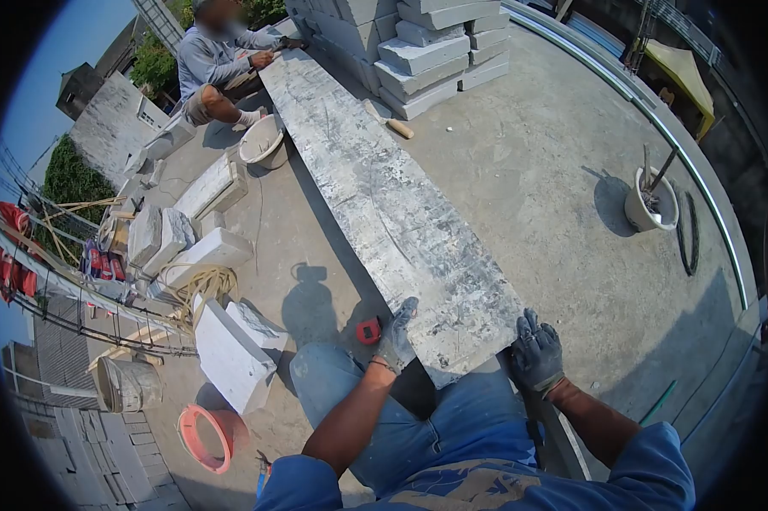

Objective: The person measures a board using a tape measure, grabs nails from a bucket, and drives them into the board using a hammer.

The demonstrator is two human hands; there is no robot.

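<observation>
A long board, smeared with white and grey plaster or cement, stretches from above my lap to the far left. My left hand, in a grey glove, grips its left edge near the close end, thumb on top and the other fingers hidden. On the right edge, my gloved right hand curls its fingers around the near corner. At the far end, another person squats with hands at the board. A red tape measure lies on the floor beside my left hand.
Stacked pale blocks stand beyond the board, near a wooden-handled tool. A white bucket sits left of the board, another bucket at right. Cut blocks and an orange bucket are at lower left.
</observation>
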